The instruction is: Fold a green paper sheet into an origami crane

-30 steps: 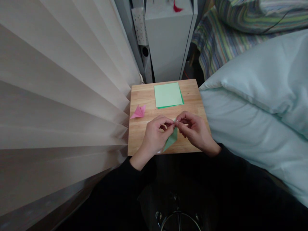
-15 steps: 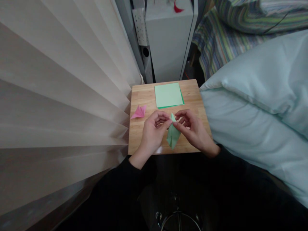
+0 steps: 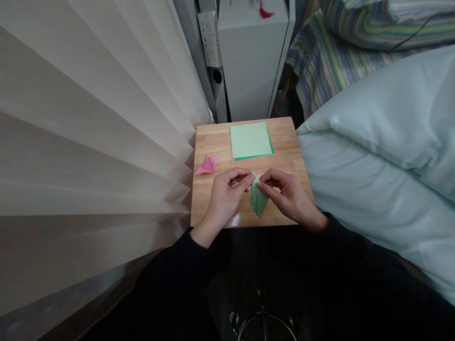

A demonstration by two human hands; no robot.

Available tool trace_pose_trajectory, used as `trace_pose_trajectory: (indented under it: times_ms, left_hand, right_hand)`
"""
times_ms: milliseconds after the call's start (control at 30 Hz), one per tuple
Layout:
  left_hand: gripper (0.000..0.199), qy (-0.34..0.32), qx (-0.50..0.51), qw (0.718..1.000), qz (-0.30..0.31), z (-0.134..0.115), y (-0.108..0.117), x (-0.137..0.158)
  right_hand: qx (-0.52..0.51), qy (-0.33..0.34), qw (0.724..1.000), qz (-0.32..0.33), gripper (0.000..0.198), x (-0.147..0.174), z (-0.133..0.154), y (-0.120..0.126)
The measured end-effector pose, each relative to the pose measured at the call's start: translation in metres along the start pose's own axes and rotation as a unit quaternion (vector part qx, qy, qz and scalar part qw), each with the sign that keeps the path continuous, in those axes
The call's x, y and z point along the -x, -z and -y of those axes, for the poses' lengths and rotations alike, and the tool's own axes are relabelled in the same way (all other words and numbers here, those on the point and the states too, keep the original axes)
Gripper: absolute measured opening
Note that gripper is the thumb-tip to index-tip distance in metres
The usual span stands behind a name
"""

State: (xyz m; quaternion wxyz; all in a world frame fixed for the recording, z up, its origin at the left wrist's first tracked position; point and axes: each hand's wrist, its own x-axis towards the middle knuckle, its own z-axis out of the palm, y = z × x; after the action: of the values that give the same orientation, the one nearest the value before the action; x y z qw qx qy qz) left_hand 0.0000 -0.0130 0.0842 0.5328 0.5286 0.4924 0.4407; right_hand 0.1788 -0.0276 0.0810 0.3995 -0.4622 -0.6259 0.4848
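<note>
Between my two hands is a folded piece of light green origami paper (image 3: pixel 259 201), a narrow diamond shape with its lower point hanging towards me. My left hand (image 3: pixel 229 189) pinches it near the top tip between thumb and forefinger. On the other side, my right hand (image 3: pixel 286 194) pinches its upper right edge, thumb in front. The fingers partly cover the top of the paper. A folded pink paper figure (image 3: pixel 206 165) rests on the wooden table to the left of my hands. Beyond them lies a stack of square green paper sheets (image 3: pixel 250 139).
The small wooden table (image 3: pixel 213 142) has a pleated curtain (image 3: pixel 124 118) along its left side. At the right, pale blue bedding (image 3: pixel 373 142) comes up to its edge. A white cabinet (image 3: pixel 252 71) stands behind it, and a metal stool or chair base (image 3: pixel 265 327) shows below.
The green paper has tilted, its lower point swinging slightly to the right. Both hands have shifted a little, still pinching it. The whole view has moved slightly.
</note>
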Motion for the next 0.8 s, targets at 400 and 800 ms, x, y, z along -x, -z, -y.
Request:
trace_pose_trajectory:
  times_ms: [400,800]
  left_hand:
    - [0.012,-0.015,-0.027,1.000,-0.001,-0.0069,0.0004,0.0008]
    - [0.017,0.006,-0.032,0.999,0.003,0.0017,-0.0022,0.0006]
  right_hand:
    - [-0.014,-0.033,0.998,0.050,0.020,0.0017,0.0000,-0.0054]
    - [0.023,-0.002,0.999,0.047,0.038,0.0017,0.0006,-0.0043]
